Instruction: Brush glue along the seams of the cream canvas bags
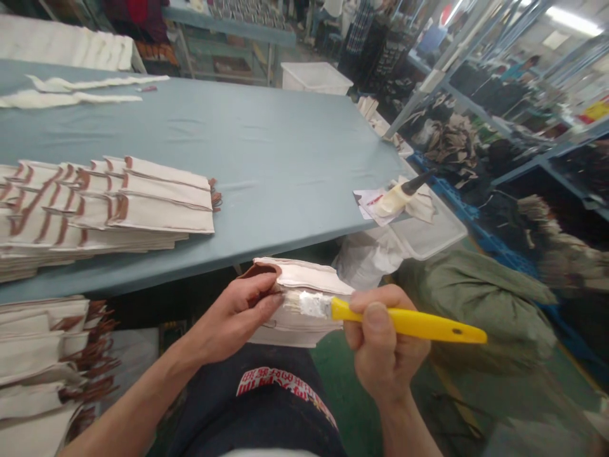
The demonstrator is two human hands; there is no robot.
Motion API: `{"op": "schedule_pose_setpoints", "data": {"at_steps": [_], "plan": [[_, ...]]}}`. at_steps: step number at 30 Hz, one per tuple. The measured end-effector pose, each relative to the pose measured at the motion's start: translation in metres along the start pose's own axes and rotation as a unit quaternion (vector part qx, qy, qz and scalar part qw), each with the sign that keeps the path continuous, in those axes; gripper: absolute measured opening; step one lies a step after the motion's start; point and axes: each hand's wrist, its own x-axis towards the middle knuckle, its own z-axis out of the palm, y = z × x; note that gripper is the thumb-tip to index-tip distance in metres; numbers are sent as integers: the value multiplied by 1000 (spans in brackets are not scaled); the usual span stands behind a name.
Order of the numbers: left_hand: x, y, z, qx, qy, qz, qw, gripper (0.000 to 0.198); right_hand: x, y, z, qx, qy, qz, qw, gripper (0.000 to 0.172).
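Observation:
My right hand (387,339) is closed round the yellow handle of a paintbrush (413,322), its bristles caked in white paste and pointing left. The bristles lie over a cream fabric piece with brown trim (309,277), close to my left fingertips. My left hand (245,311) pinches that piece at its brown end, just off the table's front edge. Part of the piece is hidden behind the brush and my hands.
Stacked cream pieces with brown edges (162,197) cover the table's (285,152) left side. More stacks (33,362) sit below at left. A container with a dark-handled brush (397,198) stands at the right corner. A green cloth-covered bundle (471,304) is at right.

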Motion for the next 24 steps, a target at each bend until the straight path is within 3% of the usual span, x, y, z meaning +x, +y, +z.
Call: {"op": "schedule_pose_setpoints", "data": {"at_steps": [5, 10, 16, 24], "plan": [[3, 4, 2, -193, -92, -105, 971, 33, 16, 13, -4, -72, -70, -128, 987, 14], [0, -1, 6, -254, -90, -152, 951, 36, 31, 10, -14, -179, -144, -248, 941, 8], [1, 5, 13, -309, -63, -181, 932, 33, 29, 0, -24, -200, -162, -275, 926, 9], [-1, 8, 18, -279, -36, -188, 941, 39, 30, 6, -32, -215, -184, -299, 911, 10]]}}
